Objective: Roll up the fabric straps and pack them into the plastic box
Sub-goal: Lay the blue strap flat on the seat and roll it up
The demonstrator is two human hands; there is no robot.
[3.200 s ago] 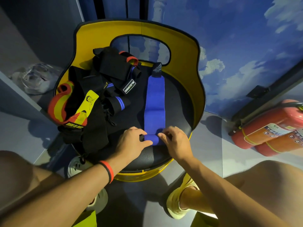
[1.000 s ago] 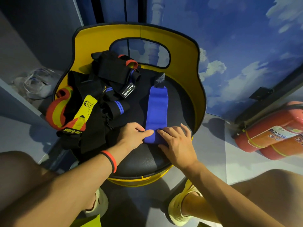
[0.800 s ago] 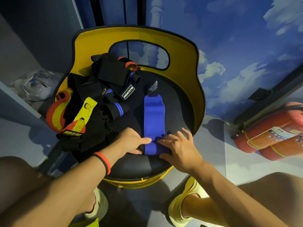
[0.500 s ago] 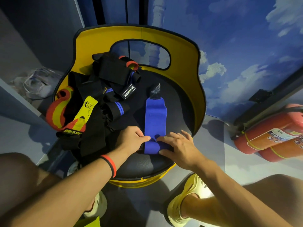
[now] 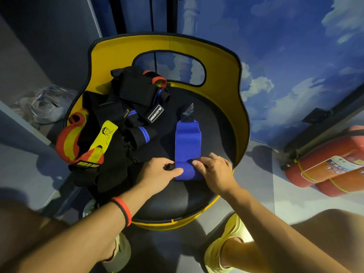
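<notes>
A blue fabric strap [image 5: 187, 142] lies lengthwise on the black seat of a yellow chair [image 5: 222, 115], with a black tab at its far end. Its near end is wound into a thick roll. My left hand [image 5: 159, 174] grips the roll's left end, thumb across the front. My right hand [image 5: 215, 170] holds the roll's right end with curled fingers. A heap of black, red and yellow straps [image 5: 110, 131] covers the seat's left half. A clear plastic box [image 5: 45, 107] lies on the floor left of the chair.
Two red fire extinguishers [image 5: 331, 166] lie on the floor at the right, against the sky-painted wall. My knees and yellow shoes [image 5: 226, 247] frame the chair's front. The chair's curved yellow back [image 5: 169, 46] walls the seat's far side.
The roll at the strap's near end has grown thicker and the flat length has shortened. Both hands stay at the roll's ends, working it away from me.
</notes>
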